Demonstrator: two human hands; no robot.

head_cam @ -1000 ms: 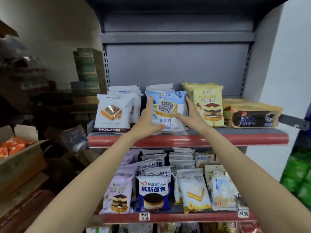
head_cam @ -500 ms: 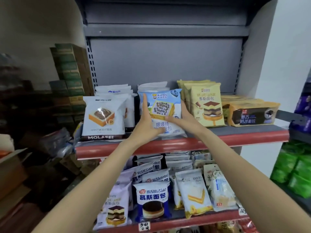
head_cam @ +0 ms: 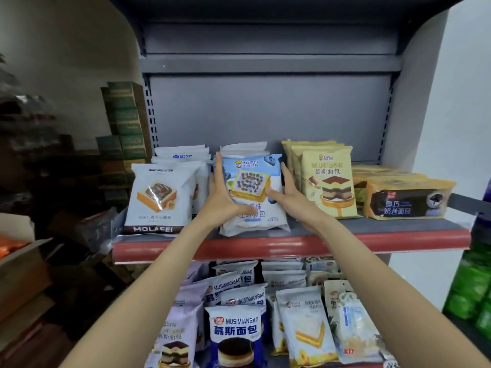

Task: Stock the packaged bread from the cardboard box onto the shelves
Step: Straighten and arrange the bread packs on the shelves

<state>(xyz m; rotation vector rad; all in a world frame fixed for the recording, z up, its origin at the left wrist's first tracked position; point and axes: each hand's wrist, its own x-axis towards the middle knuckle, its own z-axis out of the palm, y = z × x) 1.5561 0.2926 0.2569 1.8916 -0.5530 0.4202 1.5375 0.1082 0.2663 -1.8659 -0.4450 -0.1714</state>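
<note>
Flat, nearly straight fingers press both side edges of a glossy, pillowy blue-and-white bread packet (head_cam: 251, 193), the left hand (head_cam: 223, 200) along its left edge with the thumb across the lower front, the right hand (head_cam: 291, 197) along its right edge. It stands upright at frame centre on the grey shelf with a shiny red front lip (head_cam: 292, 247). Crinkly white MOLAFEI packets (head_cam: 159, 199) stand left of it, matte yellow mousse packets (head_cam: 329, 181) right; a cardboard box (head_cam: 22, 264) sits at the left edge.
</note>
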